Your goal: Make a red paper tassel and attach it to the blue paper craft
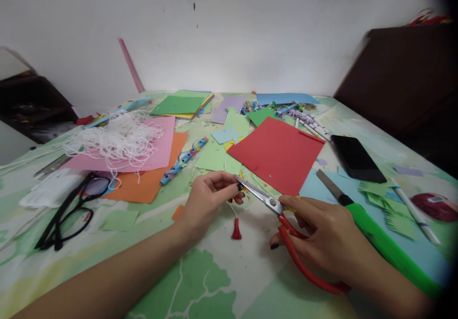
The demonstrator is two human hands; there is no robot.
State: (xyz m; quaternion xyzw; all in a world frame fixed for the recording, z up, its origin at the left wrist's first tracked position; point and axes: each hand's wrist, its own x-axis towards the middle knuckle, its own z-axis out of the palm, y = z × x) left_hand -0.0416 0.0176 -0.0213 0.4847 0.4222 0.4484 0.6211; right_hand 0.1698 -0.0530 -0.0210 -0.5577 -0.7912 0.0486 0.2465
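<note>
Scissors with red handles (pixel 296 257) are in my right hand (pixel 318 233), their silver blades closed or nearly so and pointing up-left. The blade tips reach the fingers of my left hand (pixel 211 195), which pinch a white string (pixel 232 209). From that string a small red tassel (pixel 236 229) hangs just over the tablecloth. Yellow paper scraps lie behind the blades, beside a large red paper sheet (pixel 277 154). How the string runs inside my left fingers is hidden.
White yarn (pixel 118 140) is heaped on pink paper (pixel 168 142) at left, near black glasses (pixel 77 209). A rolled blue paper tube (pixel 184 161) lies mid-left. At right are a phone (pixel 358 159), a green-handled knife (pixel 379 238), a marker (pixel 417 214) and dark red thread (pixel 432 206).
</note>
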